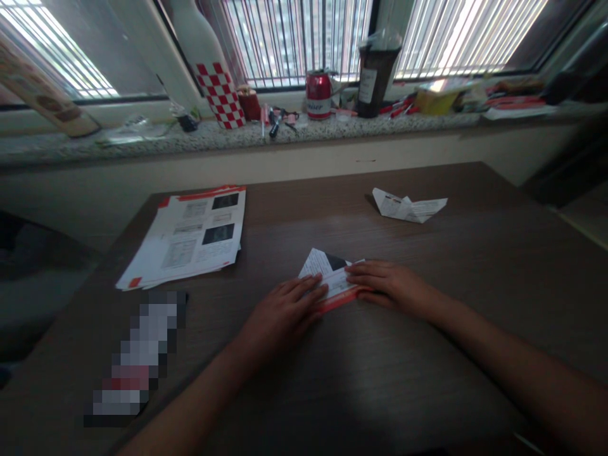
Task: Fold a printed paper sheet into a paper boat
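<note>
A folded sheet of printed paper [336, 282] lies on the brown table, with a pointed top and a red strip along its lower edge. My left hand [289, 307] rests on its left end, the fingers stretched out over the paper. On the right end lies my right hand [387, 286], fingers extended and pressing flat. Parts of both ends are hidden beneath the fingers. Farther back to the right sits a folded paper boat [409, 208], apart from both hands.
A stack of printed sheets [190, 244] lies at the table's back left. Nearer me is a pixelated oblong object [137, 358]. On the windowsill stand a checkered bottle [221, 95], a red can [318, 95], a dark drink cup [375, 76] and small clutter.
</note>
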Demonstrator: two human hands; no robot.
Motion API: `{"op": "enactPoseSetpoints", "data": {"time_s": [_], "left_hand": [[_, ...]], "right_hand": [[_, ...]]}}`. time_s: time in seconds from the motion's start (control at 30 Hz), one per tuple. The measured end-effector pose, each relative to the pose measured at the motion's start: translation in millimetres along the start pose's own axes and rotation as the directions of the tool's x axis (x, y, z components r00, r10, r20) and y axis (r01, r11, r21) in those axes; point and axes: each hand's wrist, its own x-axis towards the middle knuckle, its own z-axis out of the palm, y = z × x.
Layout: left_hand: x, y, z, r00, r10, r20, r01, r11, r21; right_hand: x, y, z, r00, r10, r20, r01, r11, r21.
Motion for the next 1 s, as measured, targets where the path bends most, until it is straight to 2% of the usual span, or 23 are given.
{"op": "enactPoseSetpoints", "data": {"time_s": [0.2,0.4,0.53,0.77,1.0], "left_hand": [[0.3,0.6,-1.3,0.999,0.013,-0.033,-0.014,0.999,-0.045],[-1.9,0.5,-8.1,1.0,-0.017,0.003,0.017,0.995,-0.101],[-5.6,-8.5,-11.8,0.999,0.033,0.02,-0.029,0.983,-0.18],[-8.1,-24.9,-15.7,0.986,-0.001,-0.167,-0.011,0.997,-0.072],[-7.4,-20.4,-19.6,0.976,-0.066,-0.205,0.041,0.992,-0.123]], "right_hand": [[1.5,-4.4,-2.7,1.0,-0.015,-0.005,0.014,0.999,-0.033],[2.6,-5.9,-0.5,0.997,0.082,-0.014,-0.082,0.997,-0.016],[0.4,-4.1,-1.7,0.989,0.143,-0.025,-0.143,0.99,0.007],[-4.5,-1.0,-6.8,0.975,0.22,-0.039,-0.213,0.969,0.128],[-4.4,-2.6,-10.0,0.969,0.245,-0.042,-0.232,0.953,0.197]]}}
